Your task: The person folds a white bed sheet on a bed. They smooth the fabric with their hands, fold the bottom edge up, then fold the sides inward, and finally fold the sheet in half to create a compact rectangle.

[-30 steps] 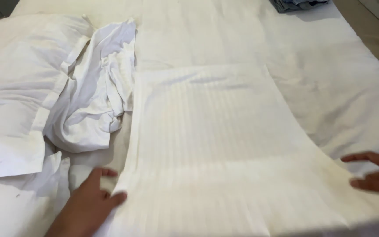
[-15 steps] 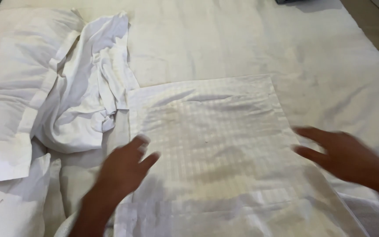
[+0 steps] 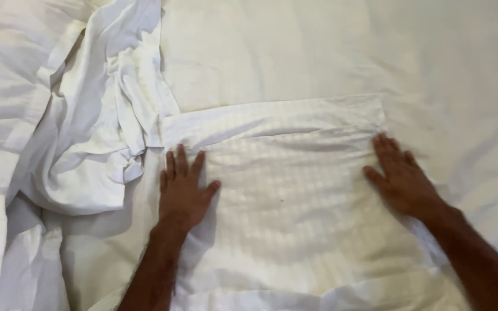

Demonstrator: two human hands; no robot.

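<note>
White cotton bed sheet (image 3: 318,52) spreads widest; on it lies a folded white striped pillowcase (image 3: 295,190), soft, light, probably best pinched at corners; crumpled white linen (image 3: 105,132) lies beside; left hand (image 3: 183,190) and right hand (image 3: 402,178) press flat, fingers spread, gripping nothing.

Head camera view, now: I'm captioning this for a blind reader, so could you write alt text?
Two bare hands press flat on a folded white striped cloth lying on a white bed, the left hand at its left edge and the right hand at its right edge. A crumpled white sheet lies to the left.
</note>
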